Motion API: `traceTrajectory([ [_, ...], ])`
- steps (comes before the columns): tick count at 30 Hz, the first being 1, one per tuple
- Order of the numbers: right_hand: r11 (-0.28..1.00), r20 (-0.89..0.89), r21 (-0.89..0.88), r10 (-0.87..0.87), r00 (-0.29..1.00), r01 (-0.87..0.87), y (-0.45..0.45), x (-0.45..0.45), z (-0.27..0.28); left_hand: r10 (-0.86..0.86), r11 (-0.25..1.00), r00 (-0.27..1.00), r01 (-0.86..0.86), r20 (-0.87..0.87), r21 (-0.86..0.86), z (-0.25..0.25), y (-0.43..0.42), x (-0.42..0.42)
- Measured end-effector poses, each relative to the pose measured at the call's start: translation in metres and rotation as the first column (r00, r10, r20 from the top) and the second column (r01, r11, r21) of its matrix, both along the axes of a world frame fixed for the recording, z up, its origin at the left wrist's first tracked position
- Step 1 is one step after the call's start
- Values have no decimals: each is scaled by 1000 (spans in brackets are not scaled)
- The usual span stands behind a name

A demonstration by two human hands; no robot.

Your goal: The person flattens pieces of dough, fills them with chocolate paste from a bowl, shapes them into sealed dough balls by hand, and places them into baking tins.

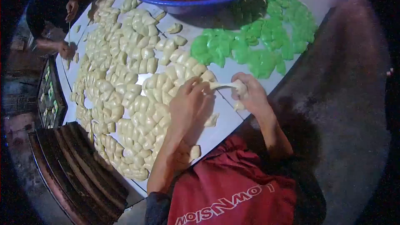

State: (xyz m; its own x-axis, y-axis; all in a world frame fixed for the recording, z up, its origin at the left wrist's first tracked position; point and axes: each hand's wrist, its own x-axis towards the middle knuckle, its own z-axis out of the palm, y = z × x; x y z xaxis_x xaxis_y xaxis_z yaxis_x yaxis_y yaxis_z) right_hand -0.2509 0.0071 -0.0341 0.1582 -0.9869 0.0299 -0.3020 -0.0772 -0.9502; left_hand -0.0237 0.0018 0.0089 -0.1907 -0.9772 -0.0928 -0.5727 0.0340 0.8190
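Observation:
A pale strip of dough [224, 85] stretches between my two hands near the front edge of the table. My left hand [188, 102] is closed at the strip's left end, over the edge of a wide spread of cream-coloured dough pieces [143, 104]; its fingertips are partly hidden. Curled fingers of my right hand [252, 95] grip a small lump at the other end. Below the strip lies a loose dough piece [211, 120], and another piece [195, 151] sits at the table edge. Flattened green dough pieces [262, 60] lie just beyond my right hand.
A large blue basin [191, 3] with dark contents and a metal-looking handle stands at the back of the white table [227, 118]. Stacked dark trays [77, 171] stand at the lower left. Another person's hand [66, 50] works at the far left edge, above a tray of dough pieces [50, 100].

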Motion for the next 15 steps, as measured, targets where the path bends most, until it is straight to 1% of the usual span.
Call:
traceTrajectory([
  [1, 999, -28, 39, 19, 999, -18, 0, -2, -1, 118, 972, 983, -85, -139, 219, 3, -3, -2],
  [2, 996, -54, 78, 42, 998, -38, -2, -2, -2, 274, 895, 936, -166, -219, 414, 5, -5, -3],
  [3, 975, 307, 205, 15, 952, -81, -3, 0, 12, 180, 944, 970, -124, -161, 305, -4, -3, 0],
  [4, 938, 613, 318, -90, 785, -141, -4, 2, 25, 205, 942, 962, -144, -180, 304, -2, -3, -2],
  [6, 890, 775, 335, -73, 628, -309, 2, -7, 41, 253, 935, 943, -181, -216, 304, 0, -4, -6],
  [7, 899, 901, 150, 47, 432, -410, 2, -9, 42, 61, 998, 998, -61, 3, 0, -7, 1, 1],
  [8, 867, 967, -44, 161, 196, -497, 1, -10, 42, 5, 996, 996, 3, 94, -85, -14, 2, 3],
  [10, 866, 917, -120, 284, 279, -486, 5, -28, 61, -56, 958, 957, 131, 284, -253, -23, 3, 7],
  [11, 859, 849, -7, 275, 451, -512, 5, -37, 54, -63, 968, 962, 124, 266, -219, -24, 6, 8],
  [12, 841, 751, 104, 284, 597, -531, 5, -46, 48, -60, 973, 971, 109, 231, -204, -16, 11, 7],
  [13, 907, 485, 95, 317, 815, -409, 8, -32, 48, -56, 977, 979, 93, 195, -189, -8, 16, 6],
  [14, 943, 343, 96, 268, 900, -317, 14, -20, 40, -50, 982, 986, 78, 159, -174, 0, 21, 5],
  [15, 970, 193, 95, 204, 960, -225, 21, -7, 31, -84, 975, 977, 121, 197, -186, 3, 30, 7],
])
